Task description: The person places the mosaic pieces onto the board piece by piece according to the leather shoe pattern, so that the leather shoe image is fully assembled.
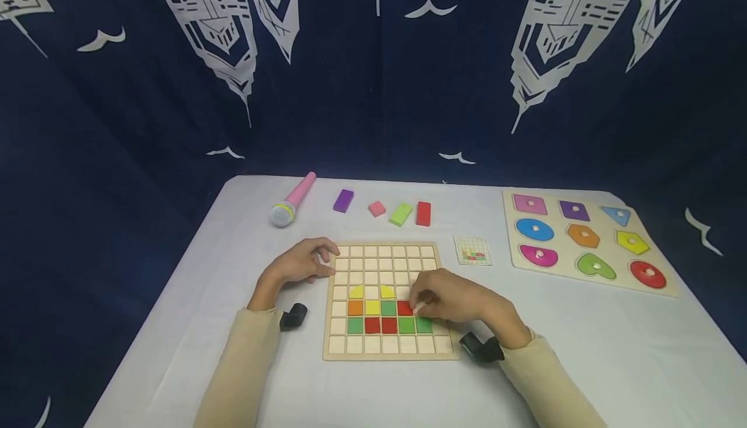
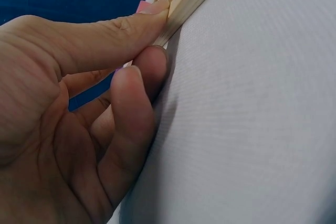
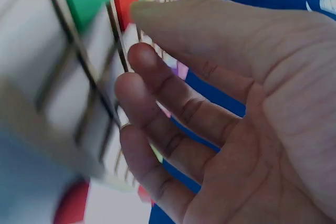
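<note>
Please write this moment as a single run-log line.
left hand: rests on grid board edge | right hand: over coloured tiles, grip unclear | blocks, microphone: untouched

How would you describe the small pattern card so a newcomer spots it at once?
Start at the wooden grid board mid-table, where both hands work. Just past its far right corner, before the shape puzzle board, lies the pattern card. It is the only flat paper square, printed with a tiny coloured grid.
</note>
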The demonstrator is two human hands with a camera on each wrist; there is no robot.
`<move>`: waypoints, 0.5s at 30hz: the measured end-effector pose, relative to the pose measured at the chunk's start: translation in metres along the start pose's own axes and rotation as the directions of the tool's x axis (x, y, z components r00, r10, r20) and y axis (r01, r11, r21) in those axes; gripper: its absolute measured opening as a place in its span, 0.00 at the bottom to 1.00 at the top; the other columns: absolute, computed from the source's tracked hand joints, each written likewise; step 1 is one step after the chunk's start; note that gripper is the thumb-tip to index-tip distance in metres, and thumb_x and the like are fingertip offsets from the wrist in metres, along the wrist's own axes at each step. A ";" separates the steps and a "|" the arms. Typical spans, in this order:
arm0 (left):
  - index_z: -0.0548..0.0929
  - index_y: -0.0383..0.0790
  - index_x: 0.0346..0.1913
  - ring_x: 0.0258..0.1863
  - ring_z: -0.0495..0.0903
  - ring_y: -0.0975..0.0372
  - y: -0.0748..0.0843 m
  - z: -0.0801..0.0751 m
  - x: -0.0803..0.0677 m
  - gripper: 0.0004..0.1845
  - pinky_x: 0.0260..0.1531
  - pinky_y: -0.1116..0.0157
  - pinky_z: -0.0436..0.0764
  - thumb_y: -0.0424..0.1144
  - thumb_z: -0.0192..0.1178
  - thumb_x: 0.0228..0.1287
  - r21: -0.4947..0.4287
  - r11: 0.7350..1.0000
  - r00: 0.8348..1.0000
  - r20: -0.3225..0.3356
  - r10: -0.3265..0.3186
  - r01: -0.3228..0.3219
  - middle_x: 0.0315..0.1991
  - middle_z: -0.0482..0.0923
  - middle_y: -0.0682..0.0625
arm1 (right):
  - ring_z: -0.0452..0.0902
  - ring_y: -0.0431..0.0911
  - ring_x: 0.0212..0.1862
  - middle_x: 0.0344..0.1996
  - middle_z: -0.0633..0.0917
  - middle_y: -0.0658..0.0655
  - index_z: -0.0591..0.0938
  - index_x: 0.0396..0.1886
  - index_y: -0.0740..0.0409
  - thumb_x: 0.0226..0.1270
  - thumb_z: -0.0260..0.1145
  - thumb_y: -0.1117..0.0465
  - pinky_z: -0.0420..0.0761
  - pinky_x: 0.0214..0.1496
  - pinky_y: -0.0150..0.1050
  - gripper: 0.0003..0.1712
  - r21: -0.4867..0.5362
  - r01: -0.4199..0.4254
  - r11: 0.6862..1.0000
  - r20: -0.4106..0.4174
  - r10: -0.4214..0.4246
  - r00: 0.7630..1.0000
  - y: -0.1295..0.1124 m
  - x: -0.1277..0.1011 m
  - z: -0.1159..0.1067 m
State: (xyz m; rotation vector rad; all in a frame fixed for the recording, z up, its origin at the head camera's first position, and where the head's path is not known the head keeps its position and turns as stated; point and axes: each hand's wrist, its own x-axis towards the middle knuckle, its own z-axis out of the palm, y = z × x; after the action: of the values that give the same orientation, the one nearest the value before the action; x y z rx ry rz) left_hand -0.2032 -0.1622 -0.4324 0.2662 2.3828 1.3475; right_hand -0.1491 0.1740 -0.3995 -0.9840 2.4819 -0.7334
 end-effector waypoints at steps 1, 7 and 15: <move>0.80 0.37 0.54 0.19 0.69 0.61 0.000 0.000 0.000 0.22 0.22 0.68 0.72 0.28 0.71 0.55 -0.001 1.000 1.000 0.002 0.001 -0.001 0.39 0.72 0.46 | 0.74 0.42 0.38 0.34 0.82 0.48 0.85 0.38 0.52 0.61 0.72 0.67 0.78 0.42 0.34 0.07 0.015 -0.017 1.000 -0.003 0.017 1.000 0.002 -0.003 -0.004; 0.80 0.38 0.54 0.18 0.69 0.61 -0.001 0.001 0.001 0.22 0.22 0.68 0.72 0.28 0.71 0.55 0.004 1.000 1.000 0.000 0.001 -0.001 0.39 0.72 0.46 | 0.76 0.48 0.42 0.38 0.82 0.53 0.83 0.42 0.56 0.57 0.73 0.69 0.79 0.45 0.40 0.14 -0.006 -0.162 0.987 -0.079 0.161 0.984 0.020 -0.020 -0.026; 0.80 0.38 0.53 0.18 0.69 0.61 0.000 0.001 0.002 0.22 0.22 0.67 0.72 0.28 0.72 0.54 0.005 1.000 1.000 -0.003 -0.003 0.003 0.39 0.72 0.45 | 0.74 0.49 0.42 0.39 0.82 0.53 0.82 0.42 0.57 0.52 0.77 0.67 0.77 0.45 0.41 0.17 0.016 -0.295 0.955 -0.083 0.295 0.952 0.041 -0.029 -0.034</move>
State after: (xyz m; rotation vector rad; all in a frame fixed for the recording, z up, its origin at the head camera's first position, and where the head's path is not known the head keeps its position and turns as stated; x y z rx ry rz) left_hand -0.2041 -0.1607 -0.4330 0.2619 2.3881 1.3412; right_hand -0.1676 0.2314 -0.3919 -0.5699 2.6194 -0.6928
